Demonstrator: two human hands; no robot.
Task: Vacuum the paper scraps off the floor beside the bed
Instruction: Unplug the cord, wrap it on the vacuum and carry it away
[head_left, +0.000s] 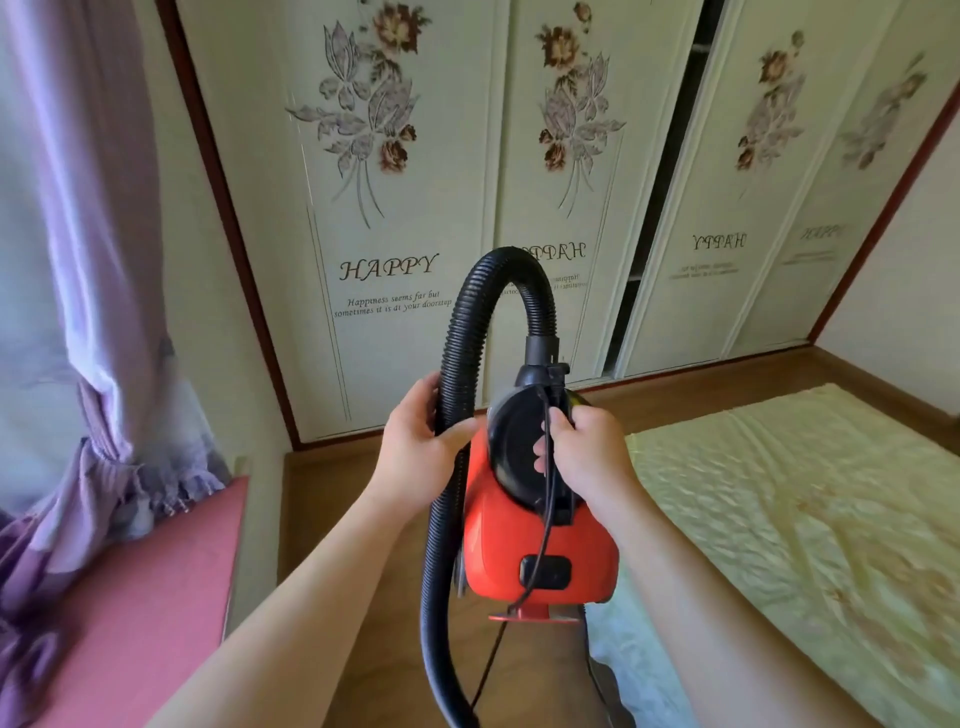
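Both hands hold a small red plastic vacuum cleaner (535, 540) aloft: left hand (415, 441) wraps its ribbed black hose (457, 374), right hand (582, 447) grips the black handle.

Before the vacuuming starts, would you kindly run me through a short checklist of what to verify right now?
1. Vacuum held firmly: ok, right hand grips its black handle.
2. Hose under control: ok, left hand holds it beside the body.
3. Hose joined to the vacuum: ok, it loops up and into the top fitting.
4. Nozzle aimed at the floor: cannot tell, the hose end runs out of view below.
5. Cord plugged in: cannot tell, it drops out of view.
6. Paper scraps located: not ok, none visible on the floor showing beside the bed.
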